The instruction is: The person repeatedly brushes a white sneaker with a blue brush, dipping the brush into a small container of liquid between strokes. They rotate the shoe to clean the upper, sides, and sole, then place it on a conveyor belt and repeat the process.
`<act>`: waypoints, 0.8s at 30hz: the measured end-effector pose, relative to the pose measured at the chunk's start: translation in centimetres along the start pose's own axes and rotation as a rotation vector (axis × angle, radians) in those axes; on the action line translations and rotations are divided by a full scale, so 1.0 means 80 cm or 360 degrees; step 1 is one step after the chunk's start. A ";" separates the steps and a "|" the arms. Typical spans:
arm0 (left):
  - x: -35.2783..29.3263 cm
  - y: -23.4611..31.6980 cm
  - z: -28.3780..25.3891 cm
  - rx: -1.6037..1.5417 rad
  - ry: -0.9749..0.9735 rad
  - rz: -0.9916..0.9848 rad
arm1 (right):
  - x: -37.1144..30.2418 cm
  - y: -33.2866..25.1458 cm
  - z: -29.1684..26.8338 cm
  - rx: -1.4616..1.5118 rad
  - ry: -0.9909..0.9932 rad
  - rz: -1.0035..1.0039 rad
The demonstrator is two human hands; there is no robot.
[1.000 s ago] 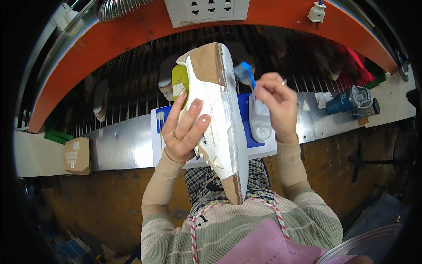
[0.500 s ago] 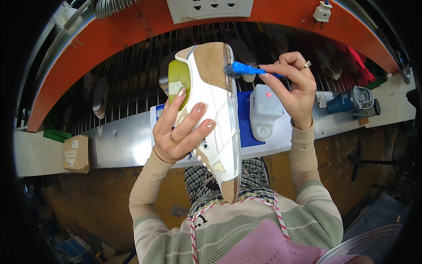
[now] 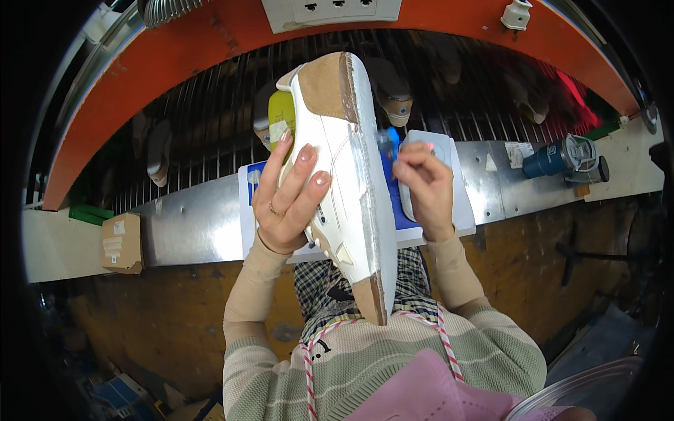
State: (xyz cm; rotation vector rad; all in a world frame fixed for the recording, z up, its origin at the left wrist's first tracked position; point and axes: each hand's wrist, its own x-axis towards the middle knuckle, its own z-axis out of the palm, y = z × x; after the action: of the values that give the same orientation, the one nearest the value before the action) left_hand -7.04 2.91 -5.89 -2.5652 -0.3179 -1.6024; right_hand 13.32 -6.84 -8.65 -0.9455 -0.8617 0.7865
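Over metal, hands hold a suede-patched shoe and brush.

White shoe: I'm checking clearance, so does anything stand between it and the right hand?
Only the blue brush, held by the right hand, shows in the gap beside the white shoe; nothing else visible stands in the way.

Shoe workshop, shoes on bars, socket panel
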 end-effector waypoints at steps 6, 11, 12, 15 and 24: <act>0.007 -0.014 -0.007 0.0136 -0.0136 0.0079 | -0.035 -0.026 -0.015 -0.0137 -0.0021 0.0032; 0.012 -0.015 -0.015 0.0192 -0.0224 0.0176 | -0.025 -0.046 -0.005 -0.0756 0.0074 -0.0506; 0.012 -0.014 -0.016 0.0189 -0.0235 0.0189 | -0.022 -0.049 -0.005 -0.0857 0.0095 -0.0592; 0.012 -0.012 -0.017 0.0183 -0.0241 0.0206 | -0.011 -0.057 -0.006 -0.1121 0.0156 -0.0868; 0.008 -0.004 -0.020 0.0143 -0.0304 0.0198 | 0.028 -0.076 -0.016 -0.1467 0.0194 -0.1301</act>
State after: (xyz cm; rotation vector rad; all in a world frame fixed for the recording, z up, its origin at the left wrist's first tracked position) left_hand -8.20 3.02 -4.60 -2.6166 -0.2339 -1.2765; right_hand 16.59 -7.68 -2.96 -1.2588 -1.3994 -0.4286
